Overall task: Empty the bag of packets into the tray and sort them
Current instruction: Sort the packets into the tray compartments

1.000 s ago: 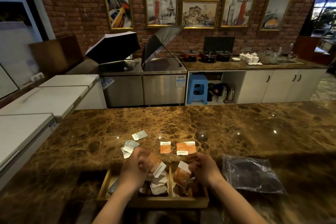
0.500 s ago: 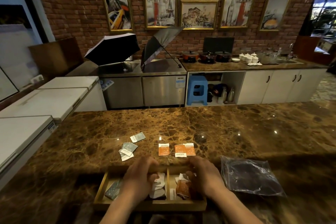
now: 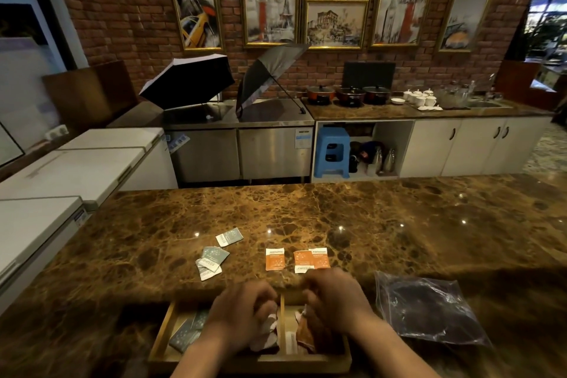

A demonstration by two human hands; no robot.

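Note:
A wooden tray (image 3: 159, 338) with two compartments sits at the counter's near edge. My left hand (image 3: 242, 313) reaches down into the left compartment, fingers curled over white packets (image 3: 264, 339). Beside them lie teal packets (image 3: 187, 331). My right hand (image 3: 334, 301) is down in the right compartment over orange packets (image 3: 305, 335). Both hands are blurred and their fingertips are hidden, so their grip is unclear. Behind the tray on the counter lie a teal packet pile (image 3: 211, 259), a single teal packet (image 3: 229, 236) and orange packets (image 3: 275, 259) (image 3: 311, 260). The flat clear plastic bag (image 3: 429, 307) lies to the right.
The brown marble counter (image 3: 368, 218) stretches wide behind and to both sides. White chest freezers (image 3: 76, 169) stand off its left end. Steel units, open umbrellas and cabinets line the far brick wall.
Both hands, which held orange-and-white packets up a second ago, have dropped down into the tray compartments. The packets on the counter and the bag have not moved.

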